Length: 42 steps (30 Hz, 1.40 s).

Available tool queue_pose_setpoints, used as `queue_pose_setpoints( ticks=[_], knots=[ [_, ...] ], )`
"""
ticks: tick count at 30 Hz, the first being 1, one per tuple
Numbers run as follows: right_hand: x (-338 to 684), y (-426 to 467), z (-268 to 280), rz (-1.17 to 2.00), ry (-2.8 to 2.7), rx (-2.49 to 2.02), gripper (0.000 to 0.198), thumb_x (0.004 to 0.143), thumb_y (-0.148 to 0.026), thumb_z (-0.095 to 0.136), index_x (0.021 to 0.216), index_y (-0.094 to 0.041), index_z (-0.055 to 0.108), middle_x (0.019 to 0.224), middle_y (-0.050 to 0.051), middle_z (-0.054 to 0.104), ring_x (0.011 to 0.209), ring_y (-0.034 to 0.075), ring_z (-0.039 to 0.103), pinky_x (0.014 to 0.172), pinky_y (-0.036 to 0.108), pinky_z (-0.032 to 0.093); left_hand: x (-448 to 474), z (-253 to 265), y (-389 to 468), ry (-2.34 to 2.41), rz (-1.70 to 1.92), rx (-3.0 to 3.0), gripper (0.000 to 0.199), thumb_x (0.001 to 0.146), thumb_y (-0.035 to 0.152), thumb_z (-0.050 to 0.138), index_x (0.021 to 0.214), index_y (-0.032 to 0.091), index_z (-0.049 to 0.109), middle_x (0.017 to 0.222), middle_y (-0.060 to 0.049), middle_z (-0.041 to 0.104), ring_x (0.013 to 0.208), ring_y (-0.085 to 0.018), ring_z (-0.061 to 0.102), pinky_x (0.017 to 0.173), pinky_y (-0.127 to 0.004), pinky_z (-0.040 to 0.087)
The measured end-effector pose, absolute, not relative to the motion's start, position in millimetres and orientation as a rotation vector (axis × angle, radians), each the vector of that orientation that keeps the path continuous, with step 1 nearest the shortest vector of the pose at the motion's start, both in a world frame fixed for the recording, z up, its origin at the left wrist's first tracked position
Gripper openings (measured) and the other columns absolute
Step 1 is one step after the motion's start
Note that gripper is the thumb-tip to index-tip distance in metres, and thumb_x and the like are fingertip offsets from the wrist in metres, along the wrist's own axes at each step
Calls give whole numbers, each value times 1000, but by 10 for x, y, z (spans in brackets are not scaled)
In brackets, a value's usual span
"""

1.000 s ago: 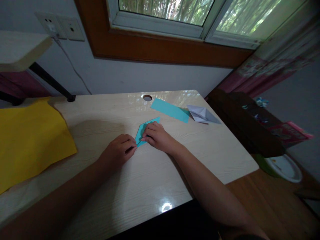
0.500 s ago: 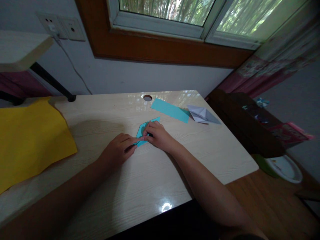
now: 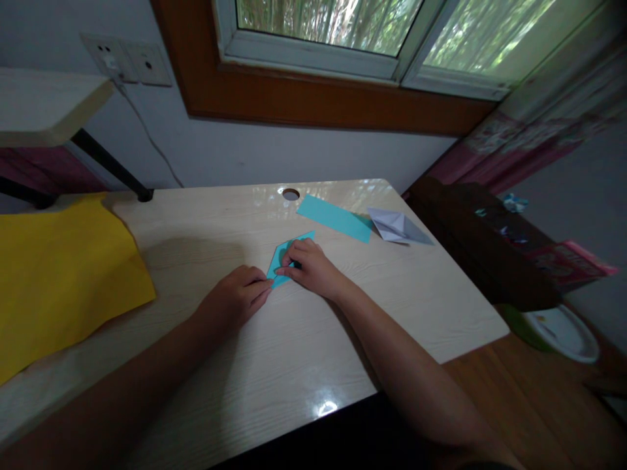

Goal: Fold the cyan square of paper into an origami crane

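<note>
A folded piece of turquoise paper [image 3: 275, 262] lies on the pale wood-grain table [image 3: 313, 346], its upper right corner coming to a point. My left hand [image 3: 242, 292] pinches the paper's lower left corner between thumb and fingers. Over the paper's middle rests my right hand [image 3: 308, 266], its fingers curled and its thumb pressed on the sheet, covering part of the folds. Behind my right hand lies a flat turquoise paper strip [image 3: 336, 217]. A white folded paper boat [image 3: 396, 226] touches or nearly touches the strip's right end.
A large yellow sheet [image 3: 68, 281] covers the table's left side. A raised shelf [image 3: 53, 104] on black legs stands at the far left. The table has a round cable hole [image 3: 290, 194] near its back edge. Beyond its right edge, a white basin [image 3: 563, 333] sits low down.
My left hand's fingers have drawn back from beside the right thumb to the paper's lower left corner. My right hand stays on the paper. The view has shifted slightly.
</note>
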State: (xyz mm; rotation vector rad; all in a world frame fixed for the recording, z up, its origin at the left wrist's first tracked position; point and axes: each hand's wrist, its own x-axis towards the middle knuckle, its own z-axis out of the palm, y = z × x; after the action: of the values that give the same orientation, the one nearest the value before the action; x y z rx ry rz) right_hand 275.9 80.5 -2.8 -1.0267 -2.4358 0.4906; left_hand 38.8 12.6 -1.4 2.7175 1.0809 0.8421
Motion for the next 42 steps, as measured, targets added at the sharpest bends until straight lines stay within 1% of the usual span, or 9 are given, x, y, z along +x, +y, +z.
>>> queue_pose_setpoints(
  ticks=[7,10,15,22,26,30,35,39,42],
  knots=[
    [2789,823,-28,500,-2438,-1009,25,93,-46,71,87,-22,68,89,3,63,93,21,55,85,34,36,367,-31,170,940,898,2747,18,101,19,57,105,17,73,96,-7,71,86,-18,63,76,-33,56],
    [2837,831,3,531,-2457,-972,23,91,-44,74,87,-22,68,89,3,64,93,21,55,86,34,37,365,-7,177,837,864,2768,17,99,19,59,109,18,73,97,-7,72,88,-19,64,80,-34,56],
    [2916,839,47,589,-2513,-895,19,90,-40,75,89,-22,69,91,2,65,93,21,54,89,35,37,363,18,176,692,809,2790,20,98,21,62,116,18,72,105,-8,74,96,-21,65,88,-39,55],
    [2925,856,20,572,-2510,-857,21,89,-41,76,89,-21,69,90,2,65,94,20,54,94,36,33,358,15,187,594,767,2782,27,98,13,59,122,17,69,109,-10,72,102,-22,63,90,-39,56],
    [2919,853,17,583,-2498,-862,20,89,-40,77,89,-22,69,91,2,65,94,21,53,94,36,33,356,30,174,589,729,2802,31,96,9,57,124,17,68,109,-10,71,103,-23,63,90,-40,56],
    [2908,856,5,562,-2485,-917,22,86,-43,79,87,-23,70,91,2,66,96,22,53,94,36,33,359,52,157,584,707,2828,31,95,10,58,124,16,68,111,-11,71,104,-24,63,91,-41,56],
    [3011,931,-32,549,-2408,-913,28,82,-46,82,88,-22,69,87,1,67,93,21,57,97,37,33,366,63,147,598,739,2850,29,95,10,57,121,15,69,114,-10,72,105,-24,64,91,-42,56],
    [3172,1006,-27,588,-2396,-922,22,87,-42,79,91,-23,70,94,3,68,98,22,59,99,39,35,355,44,152,604,741,2848,30,94,11,58,122,17,69,123,-11,70,114,-26,63,96,-45,56],
    [3236,1028,-14,574,-2401,-928,18,91,-40,75,91,-23,71,97,4,67,99,22,60,99,40,35,352,40,157,601,737,2836,31,94,10,58,122,16,69,123,-11,70,116,-26,63,99,-46,56]
  ],
)
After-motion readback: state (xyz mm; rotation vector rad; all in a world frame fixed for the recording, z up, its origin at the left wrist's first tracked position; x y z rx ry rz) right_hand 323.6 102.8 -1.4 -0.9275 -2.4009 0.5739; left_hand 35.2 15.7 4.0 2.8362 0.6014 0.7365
